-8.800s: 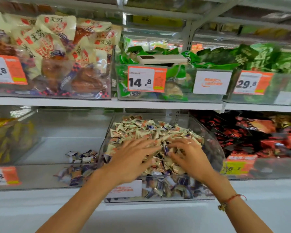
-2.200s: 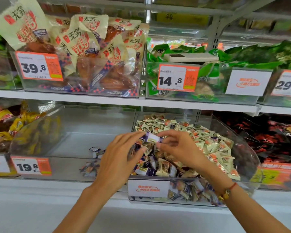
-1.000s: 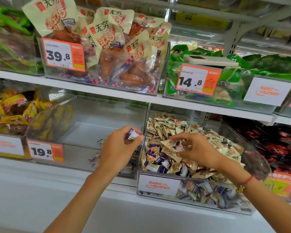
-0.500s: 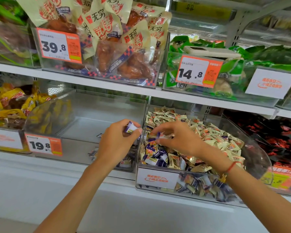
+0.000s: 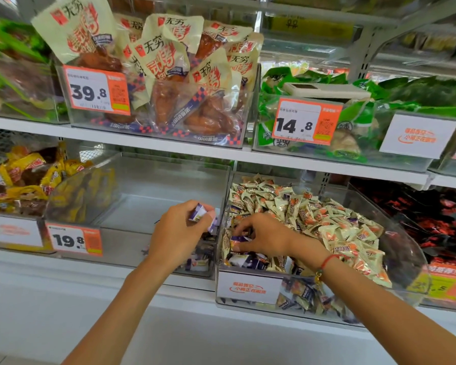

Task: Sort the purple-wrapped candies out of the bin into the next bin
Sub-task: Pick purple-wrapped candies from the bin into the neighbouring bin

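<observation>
While our left hand [image 5: 178,233] hovers above the near corner of the next bin [image 5: 153,196], its fingers curl round purple candies [image 5: 198,213] — one pokes out at the fingertips, another just right of them. Below that grip, a few more purple candies [image 5: 199,263] lie on the bin's floor. Just right of it, across the clear wall, our right hand [image 5: 261,237] reaches into the full bin [image 5: 395,241] — fingertips pinching a purple candy [image 5: 238,238] at the front of the pile. Beyond that grip, cream candies [image 5: 334,227] heap up to the right.
</observation>
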Demonstrator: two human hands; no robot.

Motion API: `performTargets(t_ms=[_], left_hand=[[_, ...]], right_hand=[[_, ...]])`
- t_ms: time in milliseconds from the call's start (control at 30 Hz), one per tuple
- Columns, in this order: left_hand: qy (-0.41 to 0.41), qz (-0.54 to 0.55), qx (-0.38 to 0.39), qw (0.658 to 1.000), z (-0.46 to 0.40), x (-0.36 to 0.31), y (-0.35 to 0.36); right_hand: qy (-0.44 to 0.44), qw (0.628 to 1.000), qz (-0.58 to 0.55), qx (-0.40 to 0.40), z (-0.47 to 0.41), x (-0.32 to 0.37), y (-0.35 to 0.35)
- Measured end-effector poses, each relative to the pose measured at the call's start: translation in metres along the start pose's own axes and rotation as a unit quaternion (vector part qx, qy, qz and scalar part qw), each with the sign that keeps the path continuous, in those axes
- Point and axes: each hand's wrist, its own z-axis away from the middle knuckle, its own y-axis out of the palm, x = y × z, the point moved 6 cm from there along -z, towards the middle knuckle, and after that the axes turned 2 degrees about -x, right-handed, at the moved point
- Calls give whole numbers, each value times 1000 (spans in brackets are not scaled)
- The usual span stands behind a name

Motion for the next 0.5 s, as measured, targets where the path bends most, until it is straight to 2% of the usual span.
performTargets(t_ms=[100,167,233,300,400,500], left_hand=[[-3,-20,9,1000,-1,6,2],[-3,-28,5,1000,0,7,2],[2,-30,4,1000,-1,5,0],[14,-42,3,999,-2,3,-4],[37,-65,-29,997,-5,3,-13],[54,-127,-92,986,-12,6,-30]], right_hand=[[6,999,-30,-37,9,-3,-6],[26,991,-102,-78,17,-7,-14],[51,964,-221,-138,28,-8,-29],[76,934,-292,-191,35,-8,-45],[87,913,-334,-216,33,-3,-59],[46,924,-311,-218,16,21,-59]])
